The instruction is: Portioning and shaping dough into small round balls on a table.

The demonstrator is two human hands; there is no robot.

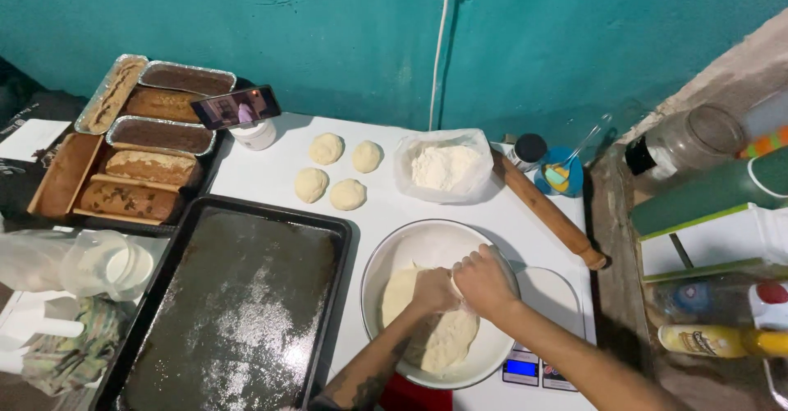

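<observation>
A pale mass of dough [439, 337] lies in a white round bowl [410, 243] at the table's front. Both my hands are in the bowl, pinched together over the dough. My left hand [433, 289] and my right hand [484, 281] grip a small piece of dough [454, 283] between them at the top of the mass. Several round dough balls [338, 171] rest on the white table behind the bowl.
A dark floured baking tray [238, 304] lies left of the bowl. Behind are a bag of flour [443, 167], a wooden rolling pin [546, 208], a phone [236, 107] and loaf tins with baked loaves [139, 144]. A kitchen scale [552, 296] sits right of the bowl.
</observation>
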